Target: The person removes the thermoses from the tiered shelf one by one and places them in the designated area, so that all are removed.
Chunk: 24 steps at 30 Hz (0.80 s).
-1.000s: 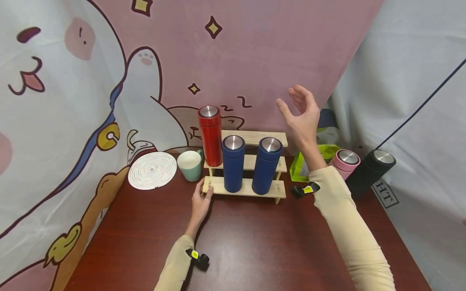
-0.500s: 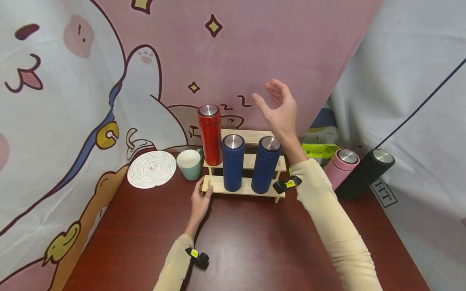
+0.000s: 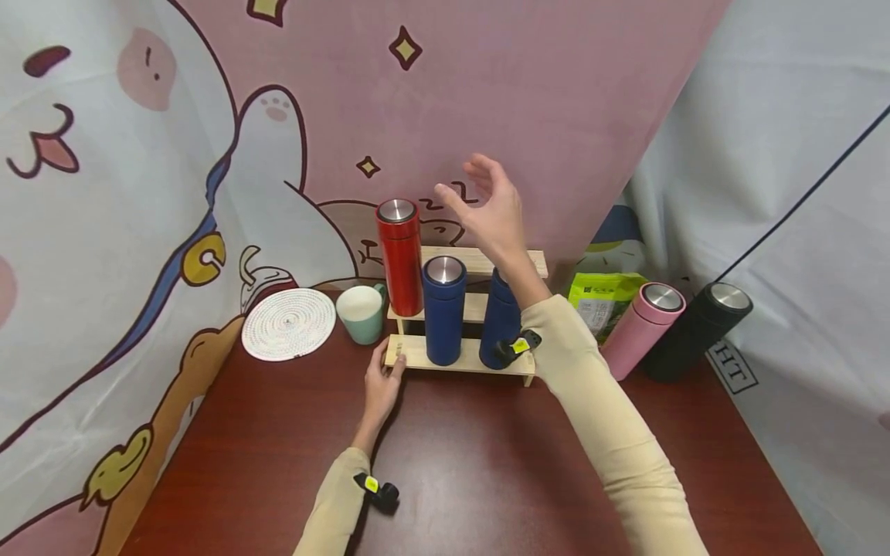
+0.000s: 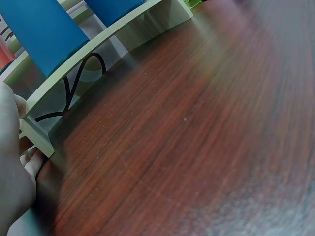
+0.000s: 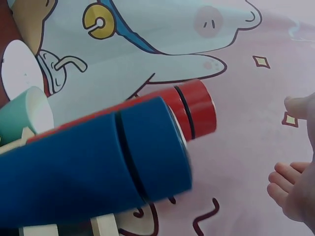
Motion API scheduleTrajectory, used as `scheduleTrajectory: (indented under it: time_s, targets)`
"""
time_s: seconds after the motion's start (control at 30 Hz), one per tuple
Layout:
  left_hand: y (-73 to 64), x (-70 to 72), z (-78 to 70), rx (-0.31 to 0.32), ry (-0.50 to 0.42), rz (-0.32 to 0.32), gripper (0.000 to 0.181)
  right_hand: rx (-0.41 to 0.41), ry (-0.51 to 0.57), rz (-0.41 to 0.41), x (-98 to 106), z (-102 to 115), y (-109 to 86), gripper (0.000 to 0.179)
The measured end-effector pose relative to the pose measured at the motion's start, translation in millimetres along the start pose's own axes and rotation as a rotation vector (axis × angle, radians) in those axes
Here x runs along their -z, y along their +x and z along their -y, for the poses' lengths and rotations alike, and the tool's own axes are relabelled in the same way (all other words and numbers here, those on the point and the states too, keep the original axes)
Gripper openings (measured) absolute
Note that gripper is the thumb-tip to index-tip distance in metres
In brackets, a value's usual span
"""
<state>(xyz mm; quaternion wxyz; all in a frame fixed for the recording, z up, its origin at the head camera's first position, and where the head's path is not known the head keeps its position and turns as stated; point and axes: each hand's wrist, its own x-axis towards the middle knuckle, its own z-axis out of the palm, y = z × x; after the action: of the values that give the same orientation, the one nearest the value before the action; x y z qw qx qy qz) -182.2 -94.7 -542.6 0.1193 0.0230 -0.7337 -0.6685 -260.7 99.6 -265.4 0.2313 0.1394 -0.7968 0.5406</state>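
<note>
My left hand [image 3: 381,390] grips the left end of a tiered wooden rack [image 3: 470,357], thumb on the lowest step; the left wrist view shows its fingers [image 4: 33,162] around the end support. On that step stand two blue thermos bottles: the left one [image 3: 443,320] in full view, the other [image 3: 497,324] partly behind my right forearm. A red thermos [image 3: 402,262] stands one step up at the left. My right hand [image 3: 492,212] is raised above the rack, right of the red thermos's lid, thumb and fingers spread apart around nothing.
Left of the rack are a mint-green mug [image 3: 363,324] and a round white woven mat [image 3: 288,324]. At the right stand a green packet [image 3: 601,297], a pink thermos [image 3: 643,328] and a black thermos [image 3: 698,332]. A printed cloth [image 3: 556,116] hangs behind.
My right hand has swept left through the air, from above the rack's right end toward the red thermos, uncovering the green packet. My left hand has stayed on the rack.
</note>
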Motion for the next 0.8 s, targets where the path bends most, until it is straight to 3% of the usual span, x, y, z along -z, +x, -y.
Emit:
scheduleTrajectory:
  time_s: [0.47, 0.8]
  targets:
    - [-1.0, 0.1, 0.8, -0.008, -0.02, 0.001, 0.053, -0.11, -0.045, 0.134, -42.7, 1.6, -5.6, 0.081]
    - [-0.5, -0.1, 1.4, -0.012, -0.029, -0.001, 0.053, -0.133, -0.019, 0.19, -62.3, -1.0, -8.4, 0.08]
